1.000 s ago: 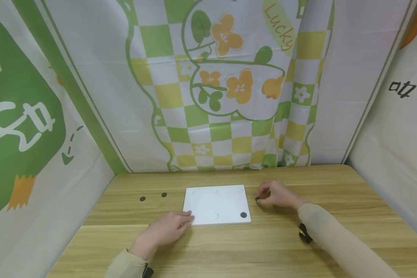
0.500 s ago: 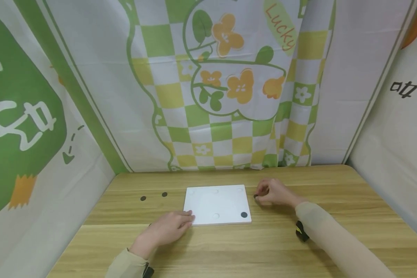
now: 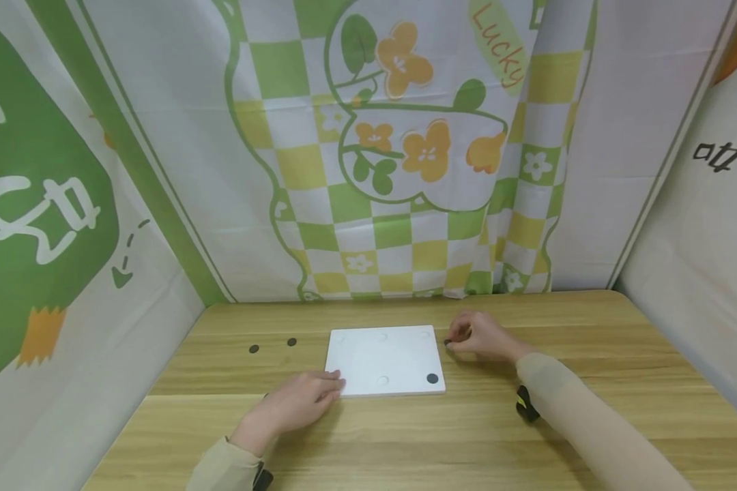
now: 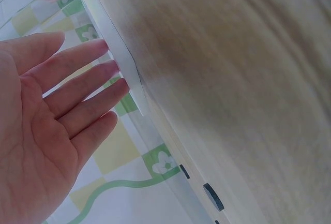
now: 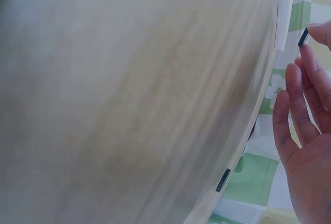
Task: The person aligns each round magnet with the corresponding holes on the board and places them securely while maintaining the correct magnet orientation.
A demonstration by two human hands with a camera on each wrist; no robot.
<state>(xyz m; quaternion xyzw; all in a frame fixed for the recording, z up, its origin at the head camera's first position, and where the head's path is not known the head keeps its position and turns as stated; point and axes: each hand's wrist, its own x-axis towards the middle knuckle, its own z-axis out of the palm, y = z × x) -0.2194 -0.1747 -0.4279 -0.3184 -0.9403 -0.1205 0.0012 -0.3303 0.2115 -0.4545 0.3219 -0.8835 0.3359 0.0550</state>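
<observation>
A white rectangular board (image 3: 399,356) with shallow round recesses lies on the table. One black disc (image 3: 432,378) fills its near right recess. My left hand (image 3: 301,401) rests its fingertips on the board's near left corner; in the left wrist view those fingers (image 4: 85,97) are fairly straight. Just off the board's right side, my right hand (image 3: 485,335) pinches another black disc (image 5: 303,36) between thumb and index finger, the other fingers loosely extended. Left of the board lie two black discs (image 3: 273,345) apart from each other, and a dark edge shows behind the left wrist.
The wooden table (image 3: 405,443) is bounded by printed curtains (image 3: 356,266) at the back and sides. In the right wrist view, a black disc (image 5: 223,180) lies on the table below the right hand. Both wrists wear dark straps (image 3: 526,404).
My right hand, with the black disc pinched in it, has shifted slightly left and away from me toward the board's far right. The left hand has stayed at its corner.
</observation>
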